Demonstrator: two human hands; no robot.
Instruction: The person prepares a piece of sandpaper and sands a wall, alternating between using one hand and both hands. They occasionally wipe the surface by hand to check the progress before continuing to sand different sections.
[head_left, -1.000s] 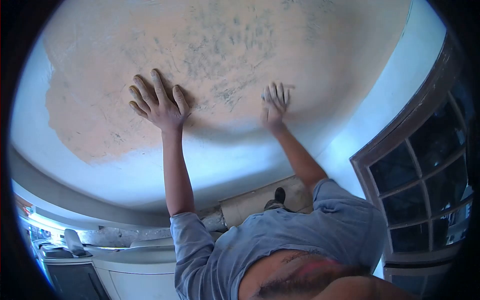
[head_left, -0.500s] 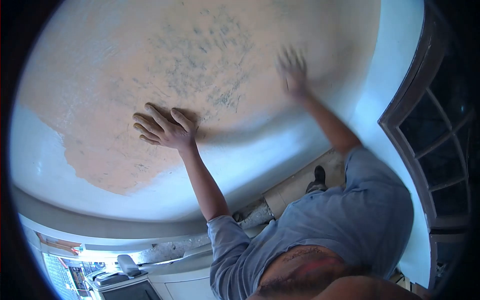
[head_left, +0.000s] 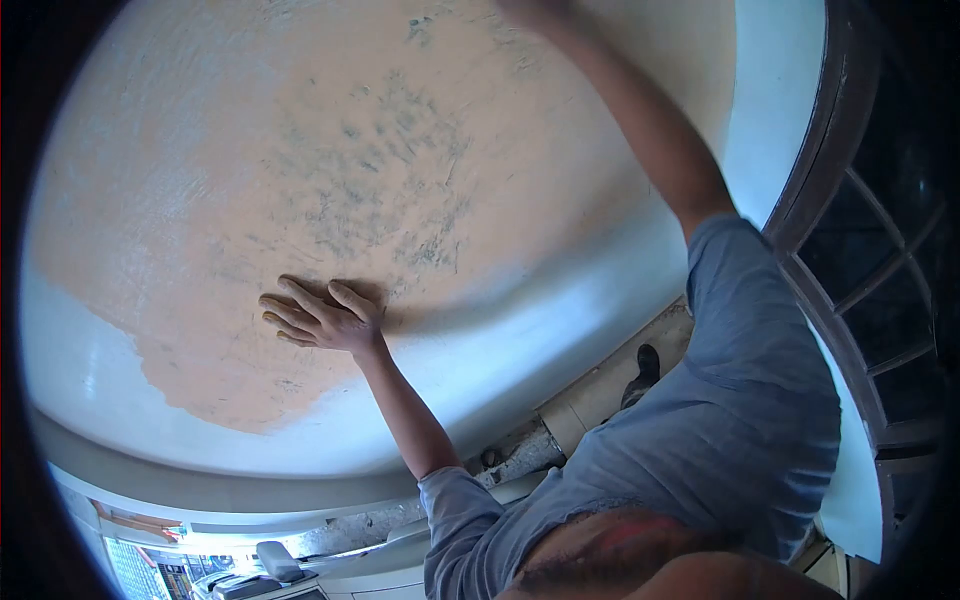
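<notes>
My left hand (head_left: 325,318) lies flat on the wall (head_left: 190,290), fingers spread, with yellowish-brown smears on the fingertips. It rests on a broad peach-coloured patch (head_left: 220,370) that covers much of the white wall. Dark grey streaks (head_left: 390,170) mottle this patch above and right of the hand. My right arm reaches up across the patch, and its hand (head_left: 535,8) is blurred and cut off by the top edge of the view. Its fingers are out of sight, so whether it holds anything cannot be seen.
To the right is a dark-framed glazed door or window (head_left: 850,240). Below the wall runs a narrow tiled floor strip (head_left: 600,385) with a dark shoe (head_left: 648,362) on it. At lower left, a grey device (head_left: 240,585) stands on a white surface.
My right hand has swung upward from the right part of the patch to the top edge of view. My left hand stays flat on the wall, while the view has tilted.
</notes>
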